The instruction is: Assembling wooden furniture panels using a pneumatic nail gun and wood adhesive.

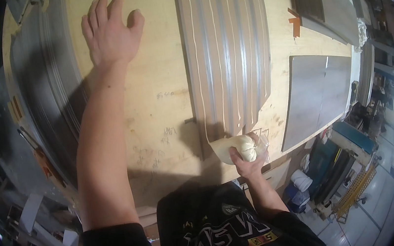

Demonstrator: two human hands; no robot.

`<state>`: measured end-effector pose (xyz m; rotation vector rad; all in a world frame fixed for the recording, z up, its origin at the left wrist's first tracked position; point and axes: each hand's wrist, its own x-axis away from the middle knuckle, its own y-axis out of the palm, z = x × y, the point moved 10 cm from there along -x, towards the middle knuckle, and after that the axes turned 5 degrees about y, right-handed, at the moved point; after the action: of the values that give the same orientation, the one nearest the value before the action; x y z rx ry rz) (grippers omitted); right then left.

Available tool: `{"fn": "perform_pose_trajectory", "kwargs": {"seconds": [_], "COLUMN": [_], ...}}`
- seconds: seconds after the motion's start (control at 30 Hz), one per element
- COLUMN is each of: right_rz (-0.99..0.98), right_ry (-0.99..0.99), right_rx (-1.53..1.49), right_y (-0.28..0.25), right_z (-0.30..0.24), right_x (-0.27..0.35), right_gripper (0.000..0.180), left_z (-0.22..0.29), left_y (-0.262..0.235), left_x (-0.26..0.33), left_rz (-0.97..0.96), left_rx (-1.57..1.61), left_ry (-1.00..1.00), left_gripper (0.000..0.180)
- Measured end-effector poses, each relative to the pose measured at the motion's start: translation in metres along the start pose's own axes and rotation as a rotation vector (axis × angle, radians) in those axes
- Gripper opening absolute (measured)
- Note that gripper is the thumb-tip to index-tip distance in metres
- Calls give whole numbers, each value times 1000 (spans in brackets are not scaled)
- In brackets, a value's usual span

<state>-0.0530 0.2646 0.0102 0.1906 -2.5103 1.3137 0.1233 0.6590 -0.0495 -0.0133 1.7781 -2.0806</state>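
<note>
My right grip [250, 158] is closed around a cream plastic bag [236, 147], squeezed to a twisted end, at the near edge of the plywood tabletop [161, 78]. Just above that grip lies a stack of grey grooved panels [224, 44] with pale lines along them. My left grip [110, 32] is spread wide and flat on bare plywood, well apart. An orange tape marker [295, 23] sits up and right, beside flat grey boards [320, 94].
</note>
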Motion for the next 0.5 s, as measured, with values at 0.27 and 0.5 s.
{"fn": "perform_pose_trajectory", "kwargs": {"seconds": [0.27,0.5], "right_rz": [-36,308], "right_ry": [23,499], "right_rx": [-133,-1098], "right_y": [10,-31], "right_z": [9,46], "right_x": [12,6], "right_gripper": [37,54], "left_z": [1,4], "left_y": [2,-2], "left_x": [2,-1], "left_rz": [27,-17], "left_rx": [-29,-25], "left_ry": [42,7], "left_gripper": [62,62]}}
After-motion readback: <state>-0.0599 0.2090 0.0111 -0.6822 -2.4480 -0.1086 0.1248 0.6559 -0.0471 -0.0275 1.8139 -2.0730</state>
